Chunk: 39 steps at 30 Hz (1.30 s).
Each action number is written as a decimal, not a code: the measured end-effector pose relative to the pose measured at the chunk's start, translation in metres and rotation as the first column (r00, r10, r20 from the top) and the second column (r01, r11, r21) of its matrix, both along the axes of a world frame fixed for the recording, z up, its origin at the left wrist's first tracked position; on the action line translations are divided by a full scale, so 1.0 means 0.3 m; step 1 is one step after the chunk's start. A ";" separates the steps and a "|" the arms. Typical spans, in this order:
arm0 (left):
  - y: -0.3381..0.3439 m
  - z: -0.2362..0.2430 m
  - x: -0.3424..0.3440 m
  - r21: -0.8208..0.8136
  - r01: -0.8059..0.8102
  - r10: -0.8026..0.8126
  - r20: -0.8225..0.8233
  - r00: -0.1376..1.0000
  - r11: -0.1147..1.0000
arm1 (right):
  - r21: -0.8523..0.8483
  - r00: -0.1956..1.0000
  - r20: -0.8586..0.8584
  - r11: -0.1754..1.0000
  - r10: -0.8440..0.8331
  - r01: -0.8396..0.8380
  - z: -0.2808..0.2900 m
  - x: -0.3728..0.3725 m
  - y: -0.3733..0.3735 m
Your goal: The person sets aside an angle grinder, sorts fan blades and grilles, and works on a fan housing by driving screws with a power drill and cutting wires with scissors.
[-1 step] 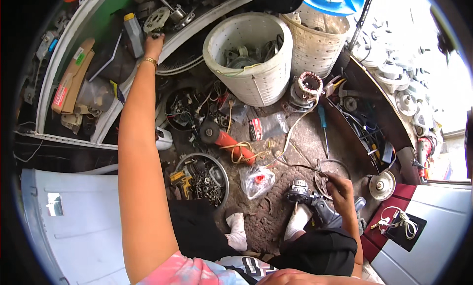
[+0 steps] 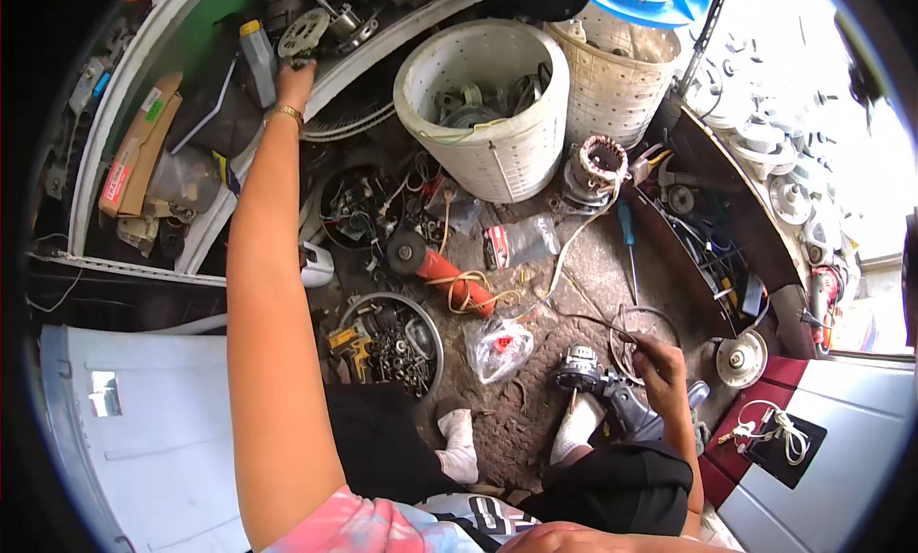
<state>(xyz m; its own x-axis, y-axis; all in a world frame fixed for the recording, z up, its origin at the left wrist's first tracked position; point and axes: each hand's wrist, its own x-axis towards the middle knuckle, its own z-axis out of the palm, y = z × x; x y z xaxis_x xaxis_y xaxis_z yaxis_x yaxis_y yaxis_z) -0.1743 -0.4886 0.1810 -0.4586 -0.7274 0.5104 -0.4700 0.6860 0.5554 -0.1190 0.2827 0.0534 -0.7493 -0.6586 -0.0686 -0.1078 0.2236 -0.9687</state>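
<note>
My left hand [image 2: 295,82] reaches into the upper-left shelf [image 2: 421,12], its fingers closed on something small and dark that I cannot make out, beside a pale perforated disc [image 2: 302,33] and a grey bottle with a yellow cap [image 2: 256,60]. My right hand [image 2: 662,371], lower right, grips a dark cable [image 2: 601,323]. Just left of that hand, a round silver mechanical part [image 2: 579,366] is attached to a grey-bodied tool [image 2: 631,409] beside my socked foot.
Around me are perforated buckets [image 2: 483,170], a motor stator [image 2: 598,170], an orange grinder [image 2: 445,280], bagged parts [image 2: 497,352], a basin of hardware [image 2: 387,357], a blue screwdriver [image 2: 626,232], a tool bin [image 2: 727,189] and a cream round part [image 2: 741,360].
The whole view has shifted very slightly upward in the picture. Both hands keep nearly the same position and grip.
</note>
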 end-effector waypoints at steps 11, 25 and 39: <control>1.352 -0.253 0.299 0.459 0.861 -0.966 0.226 0.126 0.219 | -0.020 0.889 -0.284 0.924 0.360 -0.381 -0.088 0.073 -0.160; 1.657 -0.655 0.260 0.089 0.808 -0.791 0.294 0.537 0.582 | 0.544 0.632 -0.653 0.321 -0.418 0.775 -0.578 0.218 0.705; 2.037 -0.992 0.727 0.505 0.572 -0.757 0.512 0.405 0.647 | 0.090 0.808 0.132 0.818 -0.575 0.568 -0.602 0.107 0.396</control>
<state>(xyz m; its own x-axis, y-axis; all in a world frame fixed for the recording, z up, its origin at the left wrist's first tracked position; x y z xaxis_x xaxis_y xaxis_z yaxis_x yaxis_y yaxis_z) 0.0438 0.1224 -0.1167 -0.9657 -0.0780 -0.2475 -0.1945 0.8489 0.4914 -0.0867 0.4016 -0.1273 -0.9680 -0.1086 -0.2263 0.1950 0.2425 -0.9504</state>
